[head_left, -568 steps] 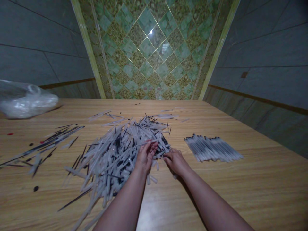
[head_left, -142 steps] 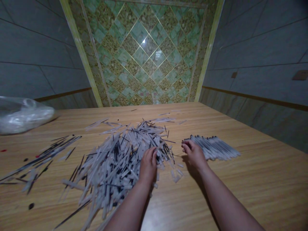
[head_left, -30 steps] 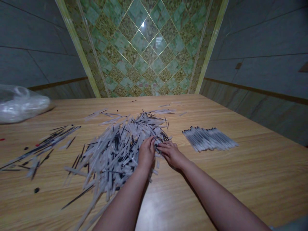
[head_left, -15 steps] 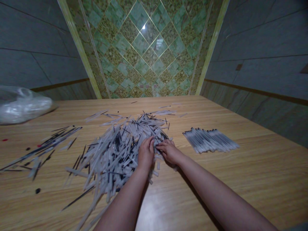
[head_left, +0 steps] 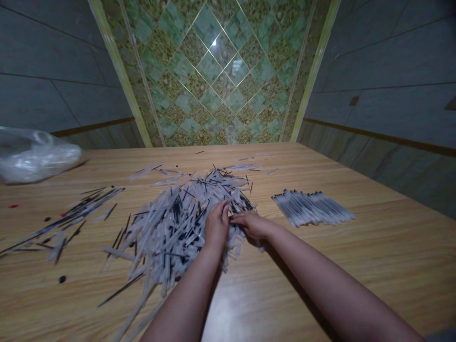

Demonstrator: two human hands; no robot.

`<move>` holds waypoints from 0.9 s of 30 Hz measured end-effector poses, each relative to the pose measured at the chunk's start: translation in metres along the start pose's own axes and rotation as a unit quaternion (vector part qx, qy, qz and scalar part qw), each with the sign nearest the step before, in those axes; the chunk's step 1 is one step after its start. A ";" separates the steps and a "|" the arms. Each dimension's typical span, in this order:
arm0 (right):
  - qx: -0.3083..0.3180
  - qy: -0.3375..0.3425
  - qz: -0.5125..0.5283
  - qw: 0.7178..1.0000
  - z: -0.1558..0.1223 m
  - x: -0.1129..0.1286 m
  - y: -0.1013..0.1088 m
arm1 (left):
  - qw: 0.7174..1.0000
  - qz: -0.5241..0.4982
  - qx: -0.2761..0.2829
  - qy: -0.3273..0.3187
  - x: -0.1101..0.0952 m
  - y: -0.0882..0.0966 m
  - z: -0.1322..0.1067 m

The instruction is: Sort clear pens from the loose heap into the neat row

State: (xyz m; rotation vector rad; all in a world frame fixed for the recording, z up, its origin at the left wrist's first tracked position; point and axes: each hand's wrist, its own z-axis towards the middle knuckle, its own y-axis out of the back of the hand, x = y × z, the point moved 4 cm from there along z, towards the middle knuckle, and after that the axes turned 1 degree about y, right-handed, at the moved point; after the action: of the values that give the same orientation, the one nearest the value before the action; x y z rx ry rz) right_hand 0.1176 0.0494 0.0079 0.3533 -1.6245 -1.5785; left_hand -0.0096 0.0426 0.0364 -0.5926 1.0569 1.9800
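Observation:
A heap of loose translucent plastic tubes and thin black rods [head_left: 167, 232], like pen parts, spreads over the wooden table. At its right edge my left hand [head_left: 216, 227] has its thumb and fingers drawn together. My right hand [head_left: 252, 225] meets it there from the right, fingers bent and close to the left fingertips. Whatever the fingers pinch is too small and hidden to name. To the right of both hands, slim clear tubes with black ends [head_left: 311, 208] lie side by side in a neat row.
A clear plastic bag [head_left: 39, 156] with shiny contents sits at the far left. Long dark strips [head_left: 74, 213] and small black round pieces [head_left: 62, 279] are scattered on the left of the table [head_left: 384, 266]. A tiled wall [head_left: 223, 85] stands beyond the far edge.
My right hand has flattened a little, its fingers shifting slightly beside the left fingertips. My left hand stays nearly in place. The whole view has shifted slightly.

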 end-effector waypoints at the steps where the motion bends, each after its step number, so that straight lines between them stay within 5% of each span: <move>1: -0.001 0.004 0.011 1.000 -0.008 0.001 0.002 | 1.000 -0.001 -0.001 -0.001 -0.001 0.000 0.000; 6: -0.022 -0.013 0.045 0.999 -0.043 -0.003 0.015 | 1.000 -0.004 -0.001 -0.004 -0.005 0.000 -0.001; 12: -0.132 -0.071 0.046 0.988 -0.055 -0.010 0.035 | 1.000 -0.001 -0.001 -0.006 -0.004 -0.001 0.000; 19: -0.116 -0.076 -0.001 0.990 -0.020 0.012 0.015 | 1.000 0.014 -0.008 -0.012 -0.004 0.004 0.002; 27: -0.025 -0.116 -0.097 0.988 0.016 0.027 -0.003 | 1.000 0.011 -0.011 -0.015 -0.002 0.004 0.002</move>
State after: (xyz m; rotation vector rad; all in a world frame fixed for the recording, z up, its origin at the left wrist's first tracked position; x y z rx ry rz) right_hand 0.0886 0.0414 0.0171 0.3175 -1.7663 -1.8605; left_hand -0.0121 0.0423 0.0409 -0.5637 1.0280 2.0170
